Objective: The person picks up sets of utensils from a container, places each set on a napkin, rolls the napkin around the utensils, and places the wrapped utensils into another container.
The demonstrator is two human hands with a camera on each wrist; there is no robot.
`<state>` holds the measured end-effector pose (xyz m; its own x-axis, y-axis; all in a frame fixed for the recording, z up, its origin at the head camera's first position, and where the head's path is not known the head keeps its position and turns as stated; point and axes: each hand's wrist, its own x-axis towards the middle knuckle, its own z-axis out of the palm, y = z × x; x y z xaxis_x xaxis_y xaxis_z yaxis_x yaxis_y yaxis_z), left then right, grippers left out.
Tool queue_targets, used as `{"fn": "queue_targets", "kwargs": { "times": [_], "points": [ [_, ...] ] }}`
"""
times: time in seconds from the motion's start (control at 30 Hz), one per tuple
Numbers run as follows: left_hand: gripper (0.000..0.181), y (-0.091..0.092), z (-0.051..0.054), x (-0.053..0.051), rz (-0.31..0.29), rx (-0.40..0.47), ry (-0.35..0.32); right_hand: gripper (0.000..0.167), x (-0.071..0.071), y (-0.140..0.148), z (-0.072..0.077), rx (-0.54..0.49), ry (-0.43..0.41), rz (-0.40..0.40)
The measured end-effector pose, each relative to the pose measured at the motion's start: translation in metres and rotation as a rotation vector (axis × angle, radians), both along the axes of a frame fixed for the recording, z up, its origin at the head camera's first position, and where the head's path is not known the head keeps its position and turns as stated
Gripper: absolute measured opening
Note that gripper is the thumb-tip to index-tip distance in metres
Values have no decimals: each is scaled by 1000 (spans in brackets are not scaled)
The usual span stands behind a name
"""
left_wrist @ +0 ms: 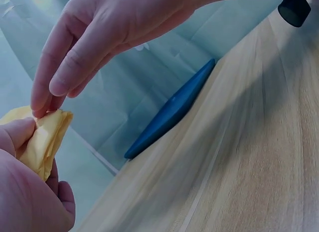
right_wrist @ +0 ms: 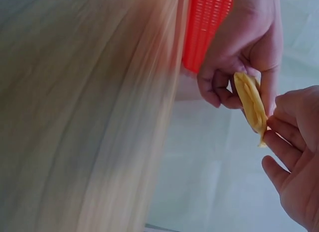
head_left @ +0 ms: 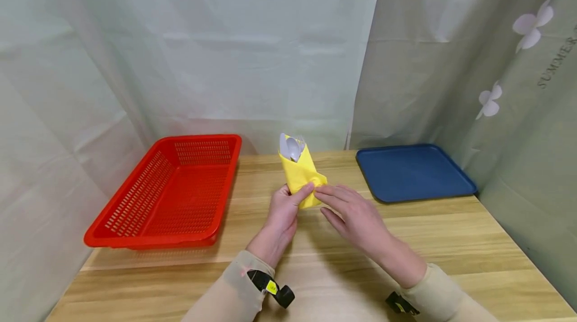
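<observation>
A yellow napkin (head_left: 298,171) is folded into a flat, slanted bundle above the table. From its upper end stick out a pale spoon (head_left: 293,148), a knife-like piece (head_left: 283,145) and part of what seems to be a fork. My left hand (head_left: 282,211) grips the lower part, thumb on the front and fingers curled behind. The fingertips of my right hand (head_left: 356,214) touch the napkin's right edge near the left thumb, fingers fairly straight. In the right wrist view the bundle's folded end (right_wrist: 250,102) shows its layers; the cutlery is hidden there.
A red perforated basket (head_left: 232,182) stands on the wooden table (head_left: 451,242) to the left. At the back right lies a blue tray (head_left: 414,174). Pale curtains (head_left: 252,51) hang behind the table and along its sides.
</observation>
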<state>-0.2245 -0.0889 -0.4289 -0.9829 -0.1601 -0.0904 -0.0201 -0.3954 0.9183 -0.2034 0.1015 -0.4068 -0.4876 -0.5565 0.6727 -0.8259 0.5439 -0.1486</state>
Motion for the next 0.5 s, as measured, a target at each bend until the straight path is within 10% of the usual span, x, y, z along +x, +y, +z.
{"fn": "queue_targets", "kwargs": {
  "times": [0.5],
  "points": [
    [35, -2, 5, 4, 33, -35, 34, 46, 3, -14, 5, -81, -157, -198]
  ]
}}
